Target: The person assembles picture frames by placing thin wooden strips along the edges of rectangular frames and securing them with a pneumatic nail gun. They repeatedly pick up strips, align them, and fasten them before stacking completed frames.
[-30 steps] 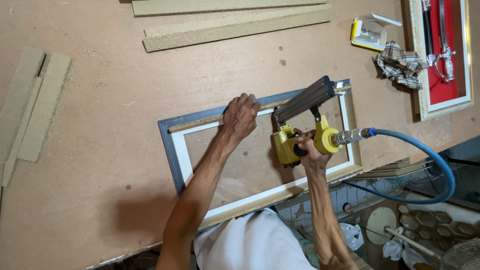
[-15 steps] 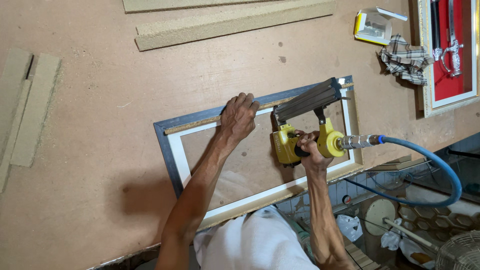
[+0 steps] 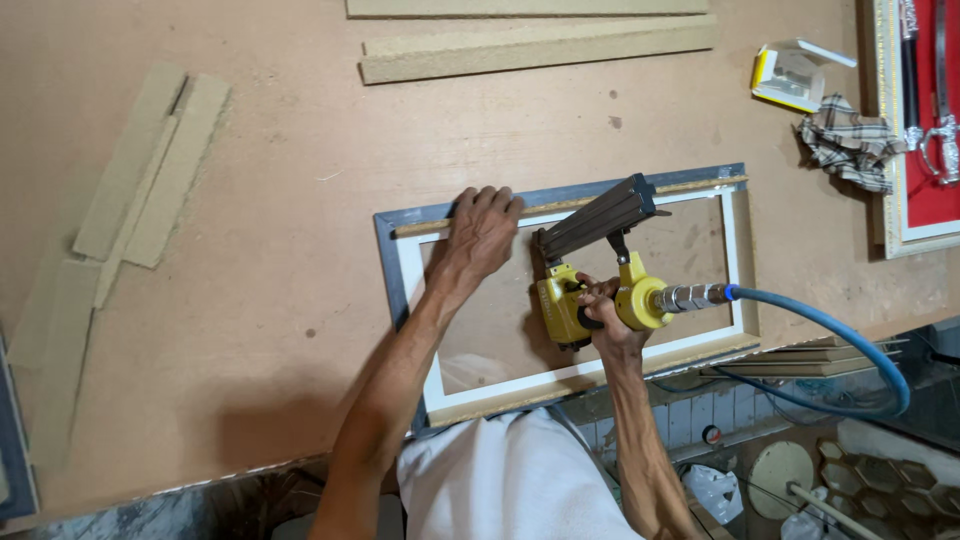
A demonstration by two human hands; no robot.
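The right hand (image 3: pixel 605 310) grips the yellow nail gun (image 3: pixel 590 265) against the frame (image 3: pixel 400 285) flat on the workbench (image 3: pixel 280 180). The left hand (image 3: pixel 482 232) presses the frame's far rail, fingers near the nose; a skewed shot risks injury.

Rectangular picture frame (image 3: pixel 410 290), grey-blue outside with white inner border, flat on the brown board near its near edge, long sides running left to right. Yellow pneumatic nail gun (image 3: pixel 590 285) with dark magazine angled up-right, over the frame's middle, blue hose (image 3: pixel 850 345) trailing right.
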